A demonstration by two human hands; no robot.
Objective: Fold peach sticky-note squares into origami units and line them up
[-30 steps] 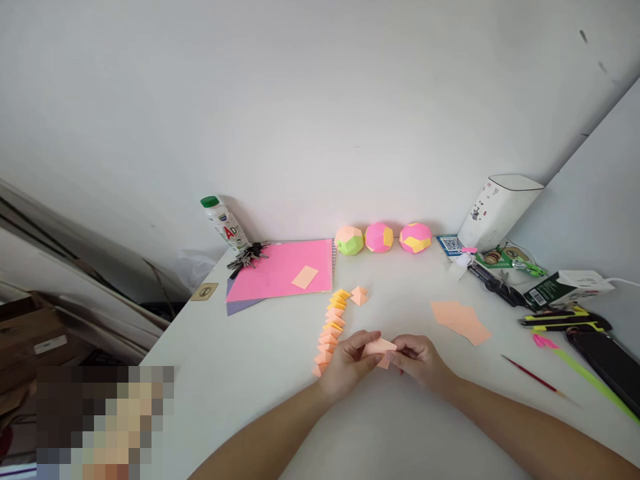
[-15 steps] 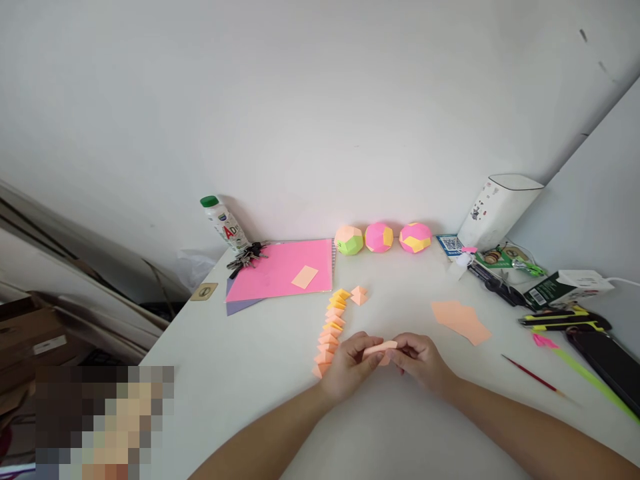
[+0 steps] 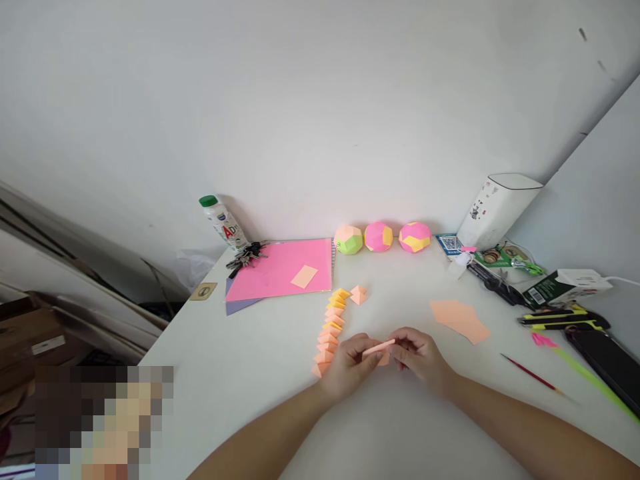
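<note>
The top of the paper [image 3: 384, 359], broad a second ago, now shows edge-on; folding seems further along. Left hand [image 3: 347, 365] and right hand [image 3: 419, 358] pinch it, short of the worktop [image 3: 250, 363]'s back edge.

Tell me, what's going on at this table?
A person's left hand and right hand hold a small piece of folded peach paper between them. A row of folded peach and yellow pieces runs beside the left hand. Flat peach paper lies off to the right, and three multicoloured balls sit by the wall.
</note>
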